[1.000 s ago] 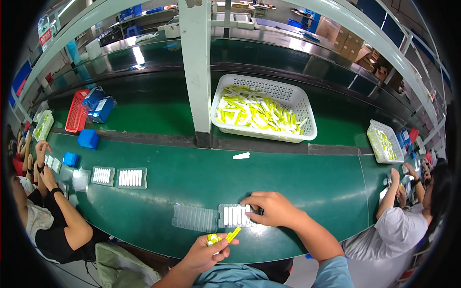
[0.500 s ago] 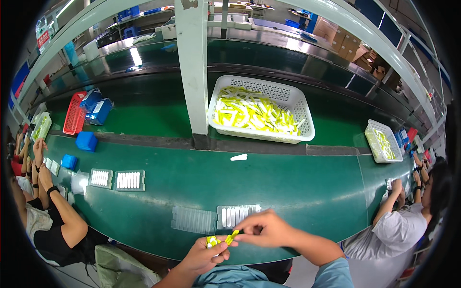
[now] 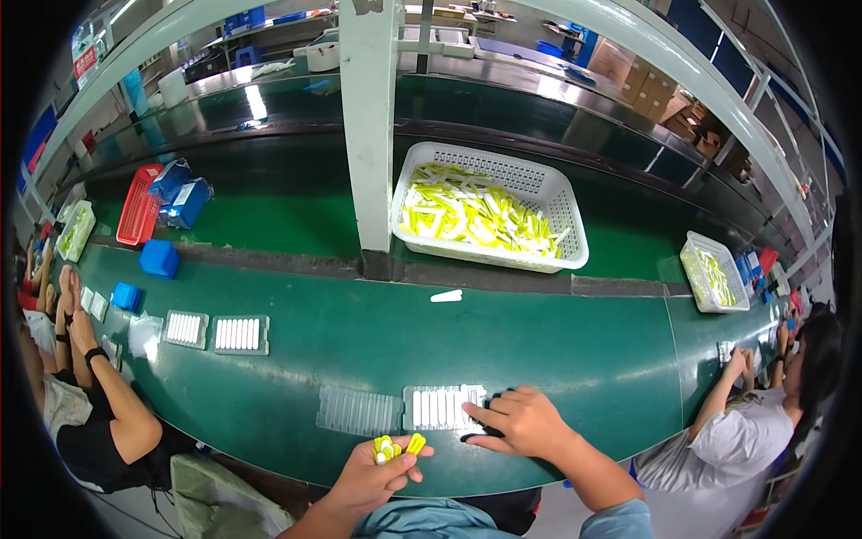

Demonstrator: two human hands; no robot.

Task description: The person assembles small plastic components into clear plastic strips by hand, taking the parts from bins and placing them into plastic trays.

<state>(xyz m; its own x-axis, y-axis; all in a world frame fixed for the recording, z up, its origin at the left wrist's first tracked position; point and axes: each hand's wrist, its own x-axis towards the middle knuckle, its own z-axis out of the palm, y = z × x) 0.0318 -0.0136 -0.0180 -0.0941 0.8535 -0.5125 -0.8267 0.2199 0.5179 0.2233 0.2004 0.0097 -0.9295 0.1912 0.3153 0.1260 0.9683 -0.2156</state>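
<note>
A bunch of small yellow-and-white plastic sticks (image 3: 386, 449) is held in my left hand (image 3: 375, 474), just in front of the trays. One stick pokes out between its thumb and fingers. My right hand (image 3: 525, 422) has its index fingertip on the right end of a clear slotted tray (image 3: 409, 422), where white sticks (image 3: 438, 408) lie side by side in the slots. The right thumb is stretched out apart from that finger, its tip dark. Beside this tray on the left is a clear slotted tray without sticks (image 3: 359, 410).
A white basket (image 3: 489, 259) heaped with yellow-and-white sticks stands behind a post (image 3: 368, 135). One loose white piece (image 3: 446, 296) lies mid-table. Two filled trays (image 3: 241, 335), a blue block (image 3: 160, 259) and a red basket (image 3: 137, 208) are at left. Co-workers sit on both sides.
My right hand has moved from the sticks in my left hand to the tray's right end. More white now shows there. My left hand has shifted slightly left.
</note>
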